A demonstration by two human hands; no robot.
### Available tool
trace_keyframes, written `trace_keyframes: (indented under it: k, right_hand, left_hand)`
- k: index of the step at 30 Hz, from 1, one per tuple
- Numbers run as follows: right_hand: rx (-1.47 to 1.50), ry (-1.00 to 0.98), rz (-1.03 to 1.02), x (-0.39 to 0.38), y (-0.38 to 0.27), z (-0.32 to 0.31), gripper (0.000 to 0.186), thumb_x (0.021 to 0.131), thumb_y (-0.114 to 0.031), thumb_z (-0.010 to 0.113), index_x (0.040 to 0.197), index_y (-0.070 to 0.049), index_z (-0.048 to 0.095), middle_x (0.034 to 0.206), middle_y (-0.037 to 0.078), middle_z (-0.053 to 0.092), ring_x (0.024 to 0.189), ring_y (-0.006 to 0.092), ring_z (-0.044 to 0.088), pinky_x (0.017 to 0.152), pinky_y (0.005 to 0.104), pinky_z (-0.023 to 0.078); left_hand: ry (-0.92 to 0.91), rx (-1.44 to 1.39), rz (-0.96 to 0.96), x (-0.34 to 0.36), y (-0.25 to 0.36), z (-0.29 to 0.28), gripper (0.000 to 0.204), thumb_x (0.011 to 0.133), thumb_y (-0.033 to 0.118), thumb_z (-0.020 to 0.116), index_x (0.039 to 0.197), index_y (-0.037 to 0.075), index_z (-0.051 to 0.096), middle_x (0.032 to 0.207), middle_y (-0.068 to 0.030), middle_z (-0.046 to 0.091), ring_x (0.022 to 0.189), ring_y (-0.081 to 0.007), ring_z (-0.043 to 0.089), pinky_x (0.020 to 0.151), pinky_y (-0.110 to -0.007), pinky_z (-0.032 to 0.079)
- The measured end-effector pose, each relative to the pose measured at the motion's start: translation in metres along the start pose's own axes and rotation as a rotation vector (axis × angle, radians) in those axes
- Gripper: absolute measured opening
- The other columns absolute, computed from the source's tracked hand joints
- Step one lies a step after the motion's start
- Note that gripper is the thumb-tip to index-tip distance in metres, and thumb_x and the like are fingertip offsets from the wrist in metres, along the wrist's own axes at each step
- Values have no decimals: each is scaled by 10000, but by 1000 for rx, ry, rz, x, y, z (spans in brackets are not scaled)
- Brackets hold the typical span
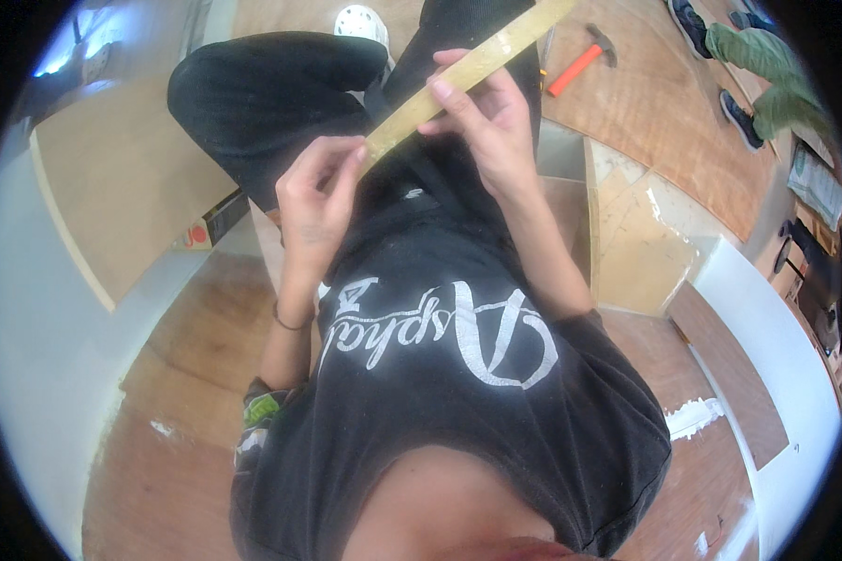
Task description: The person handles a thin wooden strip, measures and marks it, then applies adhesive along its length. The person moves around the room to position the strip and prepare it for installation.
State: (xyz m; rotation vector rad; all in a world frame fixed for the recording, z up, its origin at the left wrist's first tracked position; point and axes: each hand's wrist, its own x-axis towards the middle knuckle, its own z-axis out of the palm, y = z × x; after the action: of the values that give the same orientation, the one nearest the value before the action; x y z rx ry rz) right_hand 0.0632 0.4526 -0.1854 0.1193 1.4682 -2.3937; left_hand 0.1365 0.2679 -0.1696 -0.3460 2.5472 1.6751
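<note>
A long pale yellow strip (493, 49) slants from upper right to lower left above my lap. My left hand (318, 196) pinches its lower end between thumb and fingers. Higher up, my right hand (482, 122) grips the same strip, thumb on top and fingers curled beneath. My dark trouser legs (239, 112) are under and beyond the hands, with one white shoe (360, 28) visible at the top.
An orange-handled hammer (575, 70) lies on plywood (660, 122) at upper right, near another person's green-trousered legs (748, 51). Wooden compartments (636, 229) stand at my right, a board (136, 178) at my left. A plastic bag (817, 182) sits at far right.
</note>
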Motion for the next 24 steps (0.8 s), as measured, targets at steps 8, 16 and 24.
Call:
trace_keyframes:
  k: [8,16,24]
  right_hand:
    - [-167,43,-124,-9,2,11,265,947,-99,641,1184,4,582,952,52,637,867,116,640,697,262,582]
    - [-169,99,-146,-19,7,18,239,944,-86,640,1159,8,597,972,54,630,857,116,656,710,263,582]
    - [-235,318,-340,-20,-3,8,198,951,-29,594,1137,22,551,925,48,606,800,93,629,648,233,560]
  left_hand:
    - [101,400,218,-2,10,4,90,840,33,697,911,-20,679,800,-126,702,704,-187,700,693,-289,545]
    - [111,597,96,1,22,7,141,772,96,724,798,-6,631,726,-111,680,672,-185,689,639,-302,525]
    - [180,304,-136,9,4,-19,108,773,35,715,775,8,610,675,-6,614,630,-67,593,587,-213,472]
